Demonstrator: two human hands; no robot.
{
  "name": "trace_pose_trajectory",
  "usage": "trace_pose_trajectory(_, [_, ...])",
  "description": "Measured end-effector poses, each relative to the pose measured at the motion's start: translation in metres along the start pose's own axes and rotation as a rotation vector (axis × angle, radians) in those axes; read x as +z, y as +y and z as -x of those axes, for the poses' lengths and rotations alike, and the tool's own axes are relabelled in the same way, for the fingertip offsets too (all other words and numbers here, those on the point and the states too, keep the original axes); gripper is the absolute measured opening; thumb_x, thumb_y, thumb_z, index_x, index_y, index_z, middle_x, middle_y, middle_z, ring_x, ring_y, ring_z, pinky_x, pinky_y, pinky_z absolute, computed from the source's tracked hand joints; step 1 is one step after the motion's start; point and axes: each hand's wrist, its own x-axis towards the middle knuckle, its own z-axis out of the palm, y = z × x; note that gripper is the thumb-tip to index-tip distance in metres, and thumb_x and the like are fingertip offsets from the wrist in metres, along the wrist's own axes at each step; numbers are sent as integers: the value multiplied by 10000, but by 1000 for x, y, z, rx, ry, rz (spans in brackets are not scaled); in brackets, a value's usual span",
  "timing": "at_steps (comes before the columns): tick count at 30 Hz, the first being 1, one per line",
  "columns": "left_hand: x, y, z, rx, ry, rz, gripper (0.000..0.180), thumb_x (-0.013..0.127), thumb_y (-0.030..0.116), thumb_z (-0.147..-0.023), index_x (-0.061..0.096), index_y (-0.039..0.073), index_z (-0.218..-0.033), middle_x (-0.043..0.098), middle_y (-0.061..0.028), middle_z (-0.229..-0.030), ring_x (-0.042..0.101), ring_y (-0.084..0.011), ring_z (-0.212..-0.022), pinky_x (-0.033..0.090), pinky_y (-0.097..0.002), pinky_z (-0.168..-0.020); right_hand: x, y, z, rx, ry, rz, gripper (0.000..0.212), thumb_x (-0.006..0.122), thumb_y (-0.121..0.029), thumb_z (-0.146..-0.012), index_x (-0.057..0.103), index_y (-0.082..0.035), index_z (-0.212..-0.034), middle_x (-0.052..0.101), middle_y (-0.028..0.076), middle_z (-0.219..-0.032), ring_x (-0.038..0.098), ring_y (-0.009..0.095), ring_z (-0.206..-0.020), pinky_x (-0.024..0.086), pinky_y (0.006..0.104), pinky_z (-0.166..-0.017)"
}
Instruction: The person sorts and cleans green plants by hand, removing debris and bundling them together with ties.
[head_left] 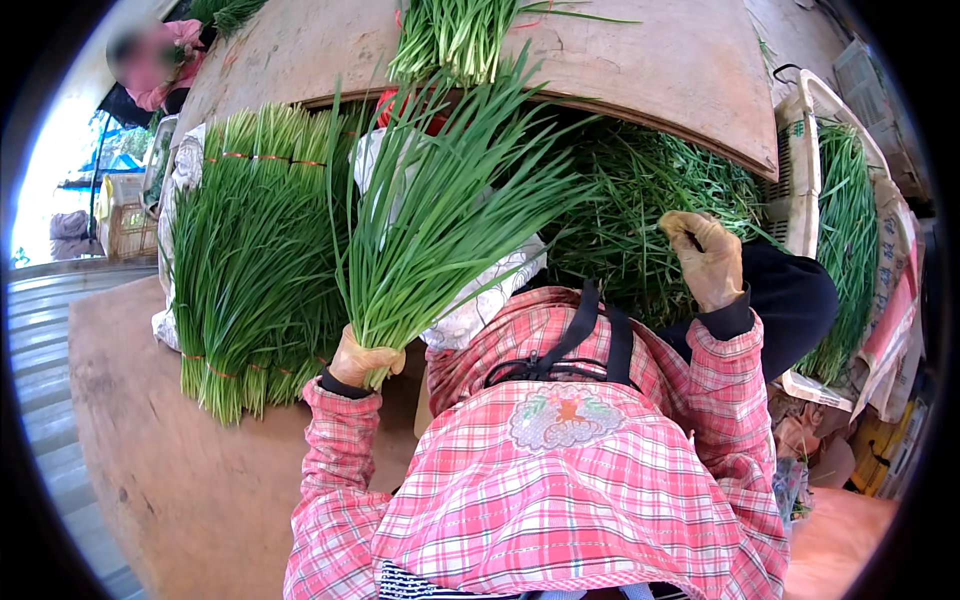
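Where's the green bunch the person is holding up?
In the head view, the green bunch is left of centre, its stem ends in the person's left hand, just right of the tied bundles.

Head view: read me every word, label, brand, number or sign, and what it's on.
Pale sack at far right: a column of printed characters, too small and slanted to quote.
White crate: small green mark, too blurred to read.
Checked apron: embroidered picture, no lettering visible.
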Motion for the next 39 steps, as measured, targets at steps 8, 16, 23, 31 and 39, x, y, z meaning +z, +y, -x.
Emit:
trace_pose_trajectory(8, [0, 1, 6, -15, -1, -9, 556, 735, 10, -609, 535, -59, -1123, 621, -140, -807, 553, -191, -530, 432, -287, -478, 50, -58, -28, -267, -198, -195, 154, 685, -172, -769, 675, -53, -866, 616, 99, -733, 613, 270, -688, 490, 336, -618])
trace_pose_trajectory(16, [7, 12, 8, -75, 13, -281, 411, 672, -13, -623, 566, -69, -1016, 599, -126, -703, 553, -195, -511, 440, -296, -479, 78, -91, -60, 90, -319, -434, 248, 609, -201, -865, 634, 8, -996, 605, 97, -617, 567, 113, -522, 444, 261, -494])
trace_pose_trajectory(23, [9, 11, 7, -137, 19, -325, 377, 645, -58, -634, 566, -64, -1002, 605, -123, -717, 566, -193, -532, 451, -294, -491, 94, -80, -75, 408, -662, -718, 257, 643, -210, -859, 622, 8, -994, 574, 30, -568, 444, 54, -428, 347, 208, -401])
trace_pose_trajectory(31, [13, 13, 4, -163, 8, -391, 364, 652, -99, -613, 584, -33, -964, 602, -55, -720, 556, -139, -564, 453, -269, -504, 91, -73, -64, 397, -679, -730, 173, 631, -149, -842, 646, 2, -924, 586, 42, -570, 447, 58, -427, 347, 214, -402])
trace_pose_trajectory(39, [9, 9, 2, -155, 24, -359, 366, 655, -97, -617, 577, -34, -970, 603, -69, -714, 558, -147, -555, 453, -267, -496, 87, -66, -51, 362, -513, -645, 136, 589, -95, -824, 661, 6, -882, 632, 69, -648, 531, 87, -515, 429, 240, -478])
